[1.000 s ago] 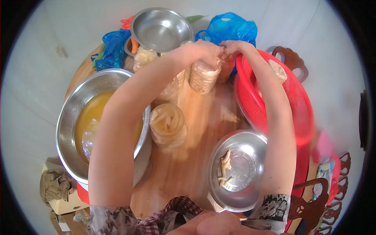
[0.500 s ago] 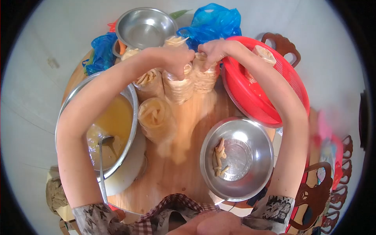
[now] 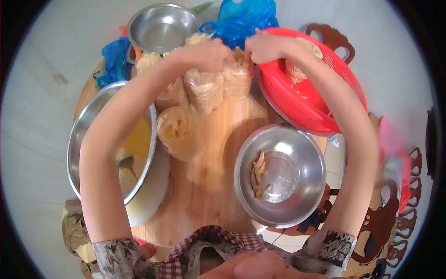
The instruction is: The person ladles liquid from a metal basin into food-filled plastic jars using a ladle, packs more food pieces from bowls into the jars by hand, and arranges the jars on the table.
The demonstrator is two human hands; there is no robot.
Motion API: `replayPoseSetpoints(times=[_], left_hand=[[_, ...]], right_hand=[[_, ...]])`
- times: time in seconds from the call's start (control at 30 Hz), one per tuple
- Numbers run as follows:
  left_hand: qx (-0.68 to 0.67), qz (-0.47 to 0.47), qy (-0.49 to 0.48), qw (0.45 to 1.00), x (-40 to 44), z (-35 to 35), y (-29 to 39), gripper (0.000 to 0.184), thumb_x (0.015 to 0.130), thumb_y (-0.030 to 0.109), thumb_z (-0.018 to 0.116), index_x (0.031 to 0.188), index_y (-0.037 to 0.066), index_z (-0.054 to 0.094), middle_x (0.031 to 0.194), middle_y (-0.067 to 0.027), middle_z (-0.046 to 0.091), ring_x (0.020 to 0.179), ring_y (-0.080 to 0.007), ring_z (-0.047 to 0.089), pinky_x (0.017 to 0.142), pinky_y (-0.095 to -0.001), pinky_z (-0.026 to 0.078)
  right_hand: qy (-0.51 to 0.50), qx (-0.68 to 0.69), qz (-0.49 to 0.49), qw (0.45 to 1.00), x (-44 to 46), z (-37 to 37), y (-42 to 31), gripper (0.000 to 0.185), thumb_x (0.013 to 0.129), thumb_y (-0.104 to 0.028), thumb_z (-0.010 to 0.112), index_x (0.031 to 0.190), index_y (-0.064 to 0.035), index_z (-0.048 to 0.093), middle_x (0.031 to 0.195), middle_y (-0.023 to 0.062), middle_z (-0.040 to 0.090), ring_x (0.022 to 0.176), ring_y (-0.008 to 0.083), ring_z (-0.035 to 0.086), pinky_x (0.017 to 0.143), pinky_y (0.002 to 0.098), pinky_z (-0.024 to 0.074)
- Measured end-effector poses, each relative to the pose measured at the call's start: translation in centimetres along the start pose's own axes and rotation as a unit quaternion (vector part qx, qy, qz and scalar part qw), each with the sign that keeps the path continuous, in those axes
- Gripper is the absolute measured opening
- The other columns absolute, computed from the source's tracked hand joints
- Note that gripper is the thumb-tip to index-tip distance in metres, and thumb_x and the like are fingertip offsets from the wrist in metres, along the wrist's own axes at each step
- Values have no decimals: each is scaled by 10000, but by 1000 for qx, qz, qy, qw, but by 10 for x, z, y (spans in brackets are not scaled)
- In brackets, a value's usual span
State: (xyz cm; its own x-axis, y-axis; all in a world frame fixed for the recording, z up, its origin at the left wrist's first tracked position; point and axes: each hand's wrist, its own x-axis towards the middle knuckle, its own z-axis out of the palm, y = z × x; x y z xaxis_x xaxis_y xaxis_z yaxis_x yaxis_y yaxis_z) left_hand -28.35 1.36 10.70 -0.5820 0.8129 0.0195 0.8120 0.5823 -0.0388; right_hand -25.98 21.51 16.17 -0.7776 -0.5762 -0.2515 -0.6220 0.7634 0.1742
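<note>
Both my hands are at the top of a clear plastic bag (image 3: 237, 81) packed with pale strips, standing at the back of the table. My left hand (image 3: 209, 56) is on its left with fingers closed, and my right hand (image 3: 265, 46) is on its right, also closed. They appear to pinch the bag's rim, though the thin plastic is hard to make out. Close by on the left are another filled bag (image 3: 204, 90), partly under my left hand, and one more (image 3: 173, 97) behind my forearm. A further filled bag (image 3: 179, 132) leans nearer to me.
On the left, a large metal basin (image 3: 74, 153) holds yellow liquid and a ladle (image 3: 125, 162). A steel bowl (image 3: 297, 204) with a few pale pieces sits at front right. Behind it is a red colander (image 3: 297, 109). Blue plastic bags (image 3: 246, 21) and a steel bowl (image 3: 162, 30) are at the back.
My hands have moved slightly apart at the bag's top, the right one shifting right. The whole view has shifted, so the table's contents sit a little higher in it.
</note>
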Motion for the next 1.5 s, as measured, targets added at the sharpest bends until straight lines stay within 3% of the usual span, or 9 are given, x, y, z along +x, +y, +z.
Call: replayPoseSetpoints(times=[0.17, 0.2, 0.3, 0.5, 0.63, 0.83, 0.93, 1.07, 1.5], left_hand=[[-52, -61, -44, 996, 10, -8, 12, 445, 758, 88, 603, 1178, 162, 731, 1101, -106, 725, 1075, -307, 636, 958, -456, 462], [-34, -112, -58, 991, 12, -13, 16, 494, 722, 74, 634, 1200, 159, 722, 1087, -108, 729, 1026, -306, 658, 917, -421, 487], [-96, -115, -73, 986, 12, -9, 9, 266, 777, 149, 631, 988, 88, 779, 893, -166, 748, 854, -309, 717, 785, -410, 567], [-154, -45, 60, 985, 18, 24, -10, 253, 729, 57, 606, 915, 94, 774, 818, -144, 740, 718, -283, 704, 664, -422, 562], [-61, -93, -139, 984, 5, -29, 33, 530, 739, -13, 540, 1227, 117, 699, 1112, -152, 724, 1054, -312, 661, 931, -385, 501], [-181, 44, 24, 982, -6, 6, -13, 475, 766, -42, 496, 1206, -12, 672, 1262, -176, 655, 1205, -328, 586, 1011, -389, 464], [-185, 34, 96, 977, -17, 4, -8, 446, 782, -36, 497, 1178, 16, 696, 1292, -161, 618, 1211, -335, 565, 1014, -411, 454], [-106, -22, 116, 987, -22, -16, -2, 397, 798, -23, 514, 1135, 27, 716, 1229, -151, 619, 1146, -342, 584, 973, -418, 469], [-176, 1, 84, 981, -23, -15, 8, 481, 764, -40, 474, 1192, 28, 684, 1150, -148, 671, 1087, -340, 587, 957, -421, 470]], right_hand=[[-23, -19, 26, 999, 25, 10, 8, 304, 701, -80, 554, 926, -11, 747, 963, 203, 734, 955, 355, 691, 952, 544, 466], [-20, 91, -69, 993, 29, 12, 14, 335, 717, -187, 618, 890, 90, 693, 918, 229, 717, 837, 330, 694, 695, 443, 545], [-74, 44, -20, 996, 30, 1, 5, 325, 696, -201, 587, 852, 64, 696, 881, 213, 724, 763, 310, 674, 649, 426, 526], [1, 65, -62, 996, 30, 3, -21, 368, 736, -152, 592, 999, 90, 680, 977, 254, 702, 928, 350, 678, 803, 425, 533], [-68, 114, -59, 989, 21, -3, 2, 340, 709, -91, 631, 1020, 12, 723, 894, 138, 739, 821, 235, 679, 763, 368, 526], [127, 176, 0, 976, 22, 17, 35, 390, 718, -217, 710, 1079, -76, 750, 1021, 115, 746, 905, 278, 696, 777, 388, 539], [224, -14, 52, 973, 32, 29, 23, 364, 792, -285, 709, 1126, -143, 738, 998, 99, 736, 947, 276, 691, 843, 416, 528], [125, -21, 48, 991, 49, 26, 15, 287, 792, -242, 683, 1060, -163, 750, 957, 97, 734, 931, 295, 692, 807, 428, 537], [340, 114, 15, 933, 39, 7, 30, 197, 788, -111, 630, 944, -56, 736, 889, 166, 724, 871, 347, 695, 754, 430, 551]])
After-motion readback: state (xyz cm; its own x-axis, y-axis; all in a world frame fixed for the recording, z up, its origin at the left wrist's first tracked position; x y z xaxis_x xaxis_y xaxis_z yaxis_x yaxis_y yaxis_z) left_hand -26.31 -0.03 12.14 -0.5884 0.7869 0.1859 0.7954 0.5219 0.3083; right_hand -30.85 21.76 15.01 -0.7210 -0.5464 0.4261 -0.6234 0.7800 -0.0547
